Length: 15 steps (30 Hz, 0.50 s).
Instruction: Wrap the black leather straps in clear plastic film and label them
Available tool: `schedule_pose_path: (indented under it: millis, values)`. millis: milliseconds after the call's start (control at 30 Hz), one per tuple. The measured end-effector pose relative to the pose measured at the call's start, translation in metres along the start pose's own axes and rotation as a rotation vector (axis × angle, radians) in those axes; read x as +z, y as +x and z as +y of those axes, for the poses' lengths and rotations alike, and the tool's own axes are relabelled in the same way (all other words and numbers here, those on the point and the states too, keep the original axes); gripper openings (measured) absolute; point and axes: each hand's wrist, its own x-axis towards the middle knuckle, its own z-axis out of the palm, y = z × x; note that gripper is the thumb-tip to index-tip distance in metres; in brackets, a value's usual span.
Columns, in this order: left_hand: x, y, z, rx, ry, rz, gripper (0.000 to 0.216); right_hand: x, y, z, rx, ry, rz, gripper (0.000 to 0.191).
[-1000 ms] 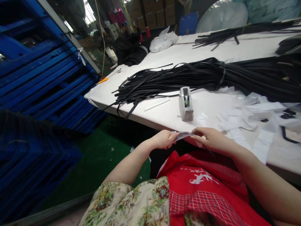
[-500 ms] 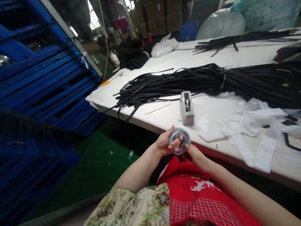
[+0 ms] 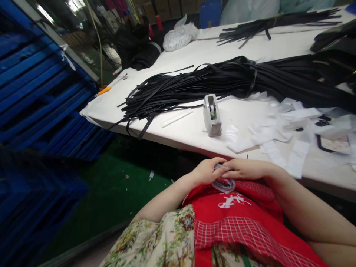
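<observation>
My left hand (image 3: pixel 206 171) and my right hand (image 3: pixel 244 168) meet over my red apron (image 3: pixel 236 218), just below the white table's front edge (image 3: pixel 178 142). Both close on a small clear plastic bag (image 3: pixel 224 183) with something dark coiled inside. The bag hangs a little beneath the fingers, against the apron. A grey tape dispenser (image 3: pixel 211 115) stands on the table right above my hands.
A long bundle of black straps (image 3: pixel 222 83) lies across the table, and a second bundle (image 3: pixel 272 22) sits at the back. White paper scraps (image 3: pixel 280 129) litter the right side. Blue pallets (image 3: pixel 36 92) are stacked on the left, beside green floor (image 3: pixel 111 193).
My hands have dropped from the table's edge to my lap. The wrapped coil, held up round in the left hand half a second ago, now lies low between both hands.
</observation>
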Motion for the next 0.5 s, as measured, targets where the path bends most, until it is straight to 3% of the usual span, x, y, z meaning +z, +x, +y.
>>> schedule_pose_path:
  millis: [167, 233, 300, 367, 500]
  values:
    - [0.019, -0.002, -0.003, -0.105, -0.212, 0.294, 0.035, 0.022, -0.002, 0.014, 0.067, -0.043, 0.206, 0.043]
    - [0.023, -0.002, -0.006, -0.15, -0.293, 0.357, 0.034, 0.028, -0.002, 0.023, 0.089, -0.032, 0.275, 0.045]
    - [0.024, -0.002, -0.006, -0.152, -0.289, 0.327, 0.034, 0.031, 0.0, 0.031, 0.096, 0.005, 0.278, 0.043]
    - [0.024, -0.004, 0.0, -0.112, -0.194, 0.217, 0.033, 0.03, -0.001, 0.032, 0.086, 0.035, 0.204, 0.038]
    - [0.031, -0.005, 0.018, -0.077, -0.056, 0.036, 0.023, 0.017, -0.02, 0.01, 0.097, 0.094, 0.101, 0.026]
